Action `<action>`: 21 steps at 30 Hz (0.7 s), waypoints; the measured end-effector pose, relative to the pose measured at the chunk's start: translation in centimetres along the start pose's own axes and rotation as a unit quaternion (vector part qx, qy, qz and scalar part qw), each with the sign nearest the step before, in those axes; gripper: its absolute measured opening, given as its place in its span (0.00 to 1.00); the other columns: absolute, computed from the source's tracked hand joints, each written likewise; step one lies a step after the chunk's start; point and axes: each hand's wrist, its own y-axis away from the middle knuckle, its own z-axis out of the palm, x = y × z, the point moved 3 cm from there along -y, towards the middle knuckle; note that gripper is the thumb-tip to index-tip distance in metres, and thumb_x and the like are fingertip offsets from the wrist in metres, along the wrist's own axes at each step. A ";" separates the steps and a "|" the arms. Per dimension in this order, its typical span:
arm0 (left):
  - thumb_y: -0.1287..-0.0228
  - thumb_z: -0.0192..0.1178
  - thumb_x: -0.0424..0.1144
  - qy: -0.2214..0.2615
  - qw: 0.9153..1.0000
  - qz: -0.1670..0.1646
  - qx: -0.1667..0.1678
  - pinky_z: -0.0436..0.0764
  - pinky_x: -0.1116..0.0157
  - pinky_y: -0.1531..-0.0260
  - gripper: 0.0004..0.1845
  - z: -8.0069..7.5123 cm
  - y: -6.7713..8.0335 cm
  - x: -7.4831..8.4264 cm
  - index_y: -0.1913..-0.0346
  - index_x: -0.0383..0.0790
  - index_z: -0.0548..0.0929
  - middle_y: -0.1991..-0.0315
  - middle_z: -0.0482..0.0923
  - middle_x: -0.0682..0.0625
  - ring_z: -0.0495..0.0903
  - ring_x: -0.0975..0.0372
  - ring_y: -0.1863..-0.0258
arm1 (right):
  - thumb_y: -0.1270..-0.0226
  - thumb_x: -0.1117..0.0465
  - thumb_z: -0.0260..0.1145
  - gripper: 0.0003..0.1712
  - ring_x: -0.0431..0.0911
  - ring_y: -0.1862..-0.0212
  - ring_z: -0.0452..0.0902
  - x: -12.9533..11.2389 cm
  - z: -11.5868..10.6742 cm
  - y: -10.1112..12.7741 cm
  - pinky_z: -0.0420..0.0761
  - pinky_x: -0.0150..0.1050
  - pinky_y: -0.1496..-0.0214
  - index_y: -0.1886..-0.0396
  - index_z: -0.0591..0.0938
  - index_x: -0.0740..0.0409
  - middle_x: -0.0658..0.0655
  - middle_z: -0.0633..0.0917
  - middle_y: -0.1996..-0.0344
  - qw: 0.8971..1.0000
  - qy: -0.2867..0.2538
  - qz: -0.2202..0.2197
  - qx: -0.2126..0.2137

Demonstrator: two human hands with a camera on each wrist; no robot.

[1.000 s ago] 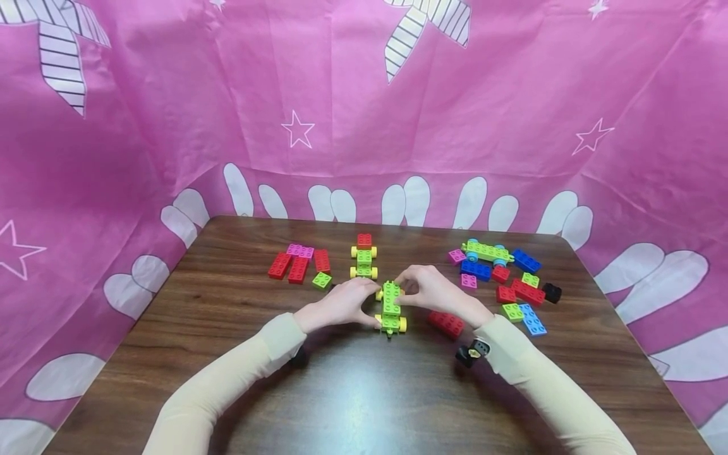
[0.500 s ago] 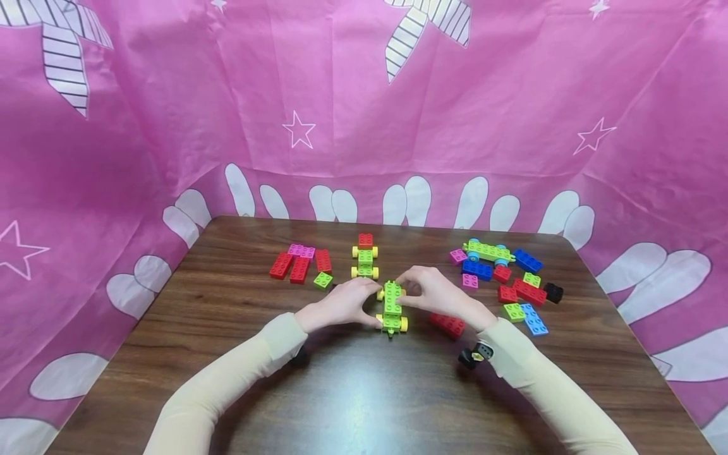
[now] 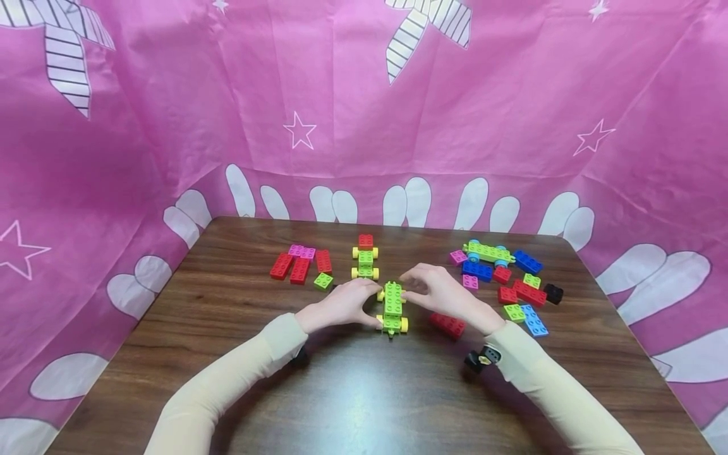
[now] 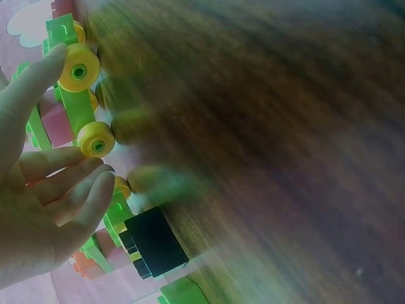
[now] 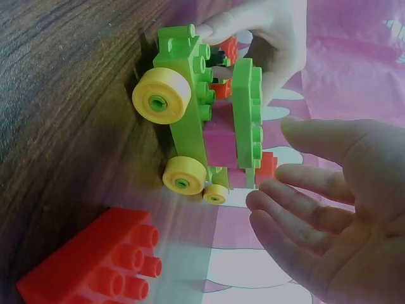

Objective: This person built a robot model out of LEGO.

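A green toy car (image 3: 392,304) with yellow wheels stands on the brown table (image 3: 364,392), a green plate on top over a pink block. My left hand (image 3: 342,304) holds it from the left, thumb by the front wheel (image 4: 79,66) and fingers curled by the rear wheel (image 4: 96,140). In the right wrist view the left hand's fingers (image 5: 253,25) curl over the far end of the car (image 5: 190,120). My right hand (image 3: 439,291) hovers just right of the car, its fingers (image 5: 297,196) spread and clear of it.
A red brick (image 3: 447,325) lies just right of the car, under my right wrist. A second small wheeled car (image 3: 364,256) stands behind. Red and pink bricks (image 3: 298,262) lie at the back left, and several mixed bricks (image 3: 514,284) at the right. Pink cloth (image 3: 364,95) walls the table.
My right hand has let go of the car's top and drawn slightly back to the right, fingers now spread. The left hand and the car have stayed in place.
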 end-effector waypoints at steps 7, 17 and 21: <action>0.50 0.74 0.58 0.002 1.000 -0.006 -0.007 0.79 0.53 0.38 0.43 0.1 0.0 -0.1 0.36 0.35 0.76 0.37 0.78 0.44 0.75 0.52 0.35 | 0.38 0.57 0.73 0.18 0.50 0.52 0.84 0.1 -1.0 0.4 0.86 0.46 0.50 0.50 0.85 0.57 0.58 0.88 0.54 1.000 0.015 0.013 0.022; 0.50 0.74 0.58 0.002 1.000 -0.004 -0.008 0.78 0.54 0.37 0.43 0.1 0.1 -0.1 0.36 0.35 0.76 0.36 0.77 0.43 0.75 0.52 0.34 | 0.39 0.56 0.73 0.20 0.51 0.53 0.84 2.3 -4.0 1.0 0.85 0.49 0.50 0.50 0.84 0.60 0.60 0.88 0.54 0.996 0.072 0.026 0.055; 0.50 0.74 0.58 0.002 1.000 -0.003 -0.006 0.78 0.54 0.37 0.43 0.2 0.0 -0.1 0.36 0.34 0.76 0.36 0.78 0.43 0.75 0.52 0.35 | 0.39 0.56 0.73 0.21 0.54 0.54 0.84 3.5 -5.3 1.3 0.85 0.51 0.52 0.49 0.84 0.61 0.63 0.87 0.54 0.993 0.088 0.042 0.066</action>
